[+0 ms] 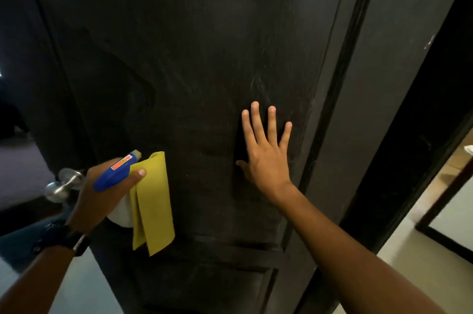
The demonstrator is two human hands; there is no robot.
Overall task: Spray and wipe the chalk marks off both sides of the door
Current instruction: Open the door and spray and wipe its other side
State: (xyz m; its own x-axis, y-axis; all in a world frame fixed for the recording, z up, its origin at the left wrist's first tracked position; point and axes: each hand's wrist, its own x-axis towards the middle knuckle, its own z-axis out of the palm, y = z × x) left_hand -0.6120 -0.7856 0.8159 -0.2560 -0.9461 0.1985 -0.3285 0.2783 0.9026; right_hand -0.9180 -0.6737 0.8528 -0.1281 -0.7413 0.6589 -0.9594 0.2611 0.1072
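The dark door (204, 57) was seen close up, standing ajar, with its hinge-side stile and frame to the right and its metal knob (60, 185) at the left edge. The right hand (266, 152) was laid flat against the middle panel, the fingers (256, 119) straight and spread, nothing being gripped; it was probably placed there to steady the door against swinging, or to feel whether the surface was clean. Faint pale streaks, seemingly chalk marks (258, 83) or their smeared residue, were visible just above the fingertips, so the remaining marks lay a little beyond the reach of the outstretched fingers and well apart from the cloth. The left hand (102, 193) was held low beside the knob, its fingers curled round a blue-capped spray bottle (115, 175), with a folded yellow cloth (153, 203) pinched against the bottle under the thumb and left hanging down in front of the lower part of the panel. Both tools were apparently gathered in one hand so that the other could be freed for the door. The nozzle was pointed toward the panel, though whether the trigger was being pressed could not be told. The door's other face could not be seen.
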